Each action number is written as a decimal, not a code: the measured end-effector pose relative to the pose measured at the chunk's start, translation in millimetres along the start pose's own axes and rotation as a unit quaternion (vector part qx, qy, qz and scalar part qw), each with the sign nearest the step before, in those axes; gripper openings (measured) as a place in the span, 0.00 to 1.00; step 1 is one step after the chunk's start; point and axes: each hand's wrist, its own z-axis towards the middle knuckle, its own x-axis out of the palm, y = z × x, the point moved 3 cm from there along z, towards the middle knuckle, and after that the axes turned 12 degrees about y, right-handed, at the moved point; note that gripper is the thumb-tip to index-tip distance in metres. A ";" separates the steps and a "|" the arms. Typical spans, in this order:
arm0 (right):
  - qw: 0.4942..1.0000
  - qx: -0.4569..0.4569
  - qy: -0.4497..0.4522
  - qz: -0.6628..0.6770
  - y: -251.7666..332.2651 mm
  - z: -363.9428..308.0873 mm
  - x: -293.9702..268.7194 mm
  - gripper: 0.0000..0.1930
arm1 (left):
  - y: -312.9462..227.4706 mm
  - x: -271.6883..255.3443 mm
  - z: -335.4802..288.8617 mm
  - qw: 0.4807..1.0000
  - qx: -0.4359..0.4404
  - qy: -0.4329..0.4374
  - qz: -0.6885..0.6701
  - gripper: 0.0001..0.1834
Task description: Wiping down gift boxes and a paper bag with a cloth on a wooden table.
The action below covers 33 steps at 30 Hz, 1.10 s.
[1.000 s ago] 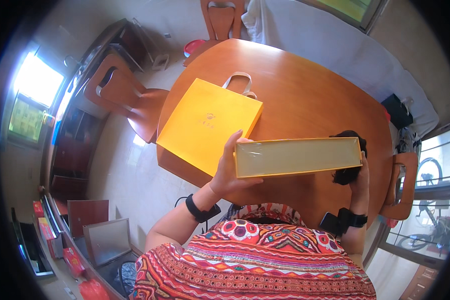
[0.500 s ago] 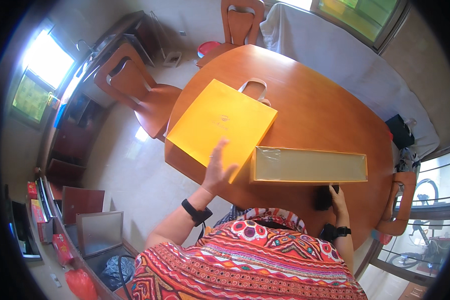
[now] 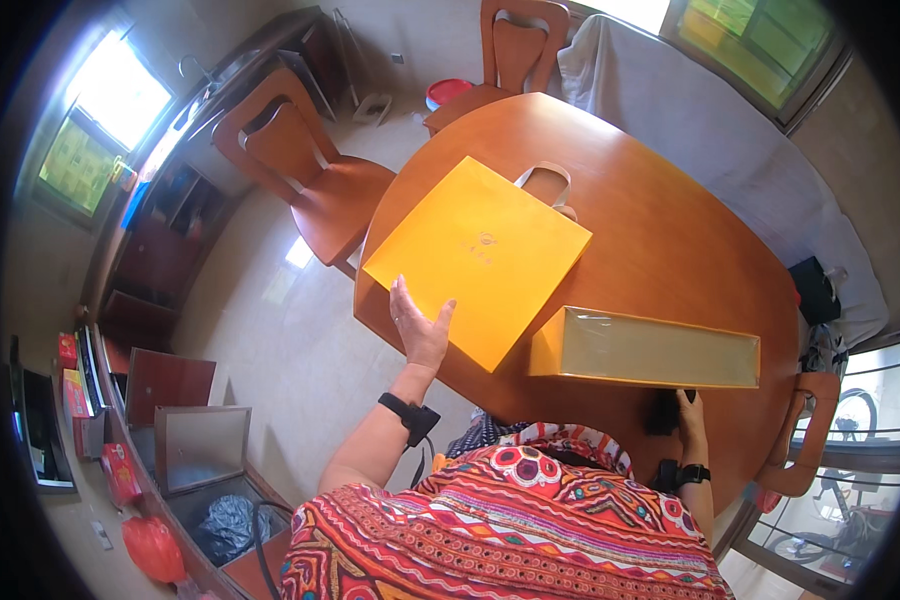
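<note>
A flat yellow paper bag (image 3: 490, 260) with pale ribbon handles lies on the wooden table (image 3: 650, 240). At its near left edge is my left hand (image 3: 420, 325), fingers spread and thumb apart, holding nothing. To the right, a long yellow box (image 3: 660, 347) rests along the near side, its greyish top under clear, shiny film. My right hand (image 3: 690, 412) grips the near edge of this box towards its right end; its fingertips are partly hidden there. Beside that hand is a dark patch (image 3: 661, 412) that I cannot make out. Each wrist wears a black strap.
Wooden chairs stand at the far left (image 3: 315, 185), far side (image 3: 520, 50) and right (image 3: 805, 440) of the table. A cloth-covered shape (image 3: 710, 140) runs along the far right. At the lower left are an open drawer (image 3: 235, 520) and a red plastic bag (image 3: 153, 548).
My left hand has moved left across the paper bag to its near left edge. The box has tilted slightly and shows more of its left end. The whole view has shifted.
</note>
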 end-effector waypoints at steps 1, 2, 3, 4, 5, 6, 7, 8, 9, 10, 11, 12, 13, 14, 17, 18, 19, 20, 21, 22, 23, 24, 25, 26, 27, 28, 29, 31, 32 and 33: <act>1.000 0.005 -0.008 -0.003 1.1 -0.7 1.3 0.27 | 0.6 -1.1 -0.5 0.999 0.018 -0.011 0.028 0.50; 1.000 0.010 -0.016 -0.007 1.8 -1.2 2.7 0.27 | 4.9 -2.5 -1.5 0.999 0.016 -0.012 0.028 0.50; 1.000 0.010 -0.015 -0.008 0.0 -0.7 2.9 0.27 | 10.1 -3.4 -2.1 0.997 0.021 0.007 0.071 0.49; 0.999 0.016 -0.025 -0.016 -2.9 -1.0 2.7 0.28 | 15.4 -3.8 -3.7 0.993 0.025 0.026 0.115 0.48; 0.999 0.023 -0.034 -0.024 -5.6 -0.9 2.2 0.29 | 21.3 -5.2 -7.4 0.993 0.024 0.026 0.114 0.48; 0.999 0.025 -0.034 -0.026 -9.0 -1.5 1.6 0.29 | 26.5 -4.8 -14.3 0.986 0.029 0.059 0.156 0.46; 0.998 0.030 -0.040 -0.030 -12.5 -2.2 0.3 0.28 | 31.0 -2.7 -20.5 0.975 0.034 0.091 0.198 0.44; 0.998 0.035 -0.047 -0.034 -16.2 -2.6 -1.1 0.28 | 35.0 -0.8 -25.4 0.975 0.031 0.093 0.197 0.44; 0.998 0.038 -0.043 -0.036 -12.5 -1.7 4.1 0.28 | 37.4 -0.4 -30.6 0.977 0.047 0.087 0.187 0.43; 0.994 0.074 -0.067 -0.040 -4.0 -2.8 12.2 0.29 | 39.6 -0.3 -36.3 0.979 0.063 0.081 0.177 0.41; 0.989 0.111 -0.091 -0.043 -1.9 -3.0 17.1 0.31 | 42.4 -0.5 -43.7 0.979 0.057 0.082 0.179 0.41; 0.988 0.114 -0.093 -0.044 -12.5 0.5 11.8 0.31 | 38.8 -0.2 -49.2 0.977 0.060 0.091 0.184 0.40; 0.990 0.095 -0.099 -0.041 -31.6 10.1 -2.0 0.31 | 33.9 -0.6 -52.0 0.975 0.066 0.101 0.189 0.38; 0.991 0.077 -0.104 -0.039 -47.2 19.0 -15.2 0.31 | 29.6 -3.5 -53.4 0.974 0.066 0.105 0.188 0.38; 0.992 0.096 -0.075 -0.029 -66.1 32.5 -34.5 0.32 | 24.2 -14.4 -58.2 0.970 0.051 0.120 0.203 0.33; 0.992 0.102 -0.070 -0.030 -65.9 32.9 -33.1 0.32 | 26.0 -19.5 -58.0 0.971 0.051 0.118 0.203 0.30; 0.992 0.106 -0.068 -0.030 -65.7 31.7 -32.4 0.32 | 26.2 -23.2 -56.9 0.971 0.051 0.115 0.203 0.28; 0.991 0.109 -0.068 -0.031 -65.7 30.5 -31.1 0.32 | 23.0 -26.8 -53.5 0.973 0.083 0.081 0.200 0.22; 0.991 0.111 -0.073 -0.033 -64.6 28.5 -30.7 0.32 | 23.0 -29.4 -48.3 0.973 0.080 0.083 0.200 0.22; 0.990 0.111 -0.076 -0.034 -64.8 25.7 -31.3 0.32 | 25.2 -32.0 -39.9 0.972 0.058 0.118 0.194 0.20; 0.990 0.111 -0.080 -0.034 -64.5 22.7 -32.7 0.32 | 29.0 -33.7 -29.7 0.970 0.036 0.153 0.187 0.19; 0.990 0.113 -0.079 -0.034 -63.7 21.8 -30.3 0.32 | 42.6 -34.7 -17.8 0.976 0.054 0.123 0.173 0.20; 0.990 0.113 -0.081 -0.035 -64.2 20.2 -31.0 0.32 | 46.8 -36.5 -2.9 0.976 0.053 0.124 0.174 0.20; 0.989 0.115 -0.083 -0.035 -65.2 18.6 -31.0 0.32 | 48.5 -42.2 12.0 0.985 0.072 0.047 0.152 0.21; 0.989 0.116 -0.086 -0.035 -65.5 17.3 -30.5 0.32 | 51.7 -46.9 23.7 0.987 0.091 -0.030 0.129 0.23; 0.989 0.117 -0.086 -0.036 -65.7 17.0 -30.0 0.32 | 59.8 -47.9 33.9 0.987 0.090 -0.031 0.130 0.23; 0.989 0.118 -0.084 -0.037 -66.0 16.9 -29.0 0.32 | 71.6 -48.7 42.2 0.984 0.056 -0.040 0.163 0.25; 0.989 0.119 -0.084 -0.037 -66.1 16.9 -25.4 0.32 | 92.3 -50.0 44.1 0.979 0.020 -0.049 0.197 0.28; 0.989 0.120 -0.084 -0.038 -66.8 17.5 -24.3 0.32 | 105.8 -48.8 41.3 0.987 -0.045 0.014 0.151 0.30; 0.988 0.120 -0.084 -0.040 -66.6 17.6 -23.0 0.32 | 114.9 -46.2 37.0 0.986 -0.109 0.078 0.104 0.32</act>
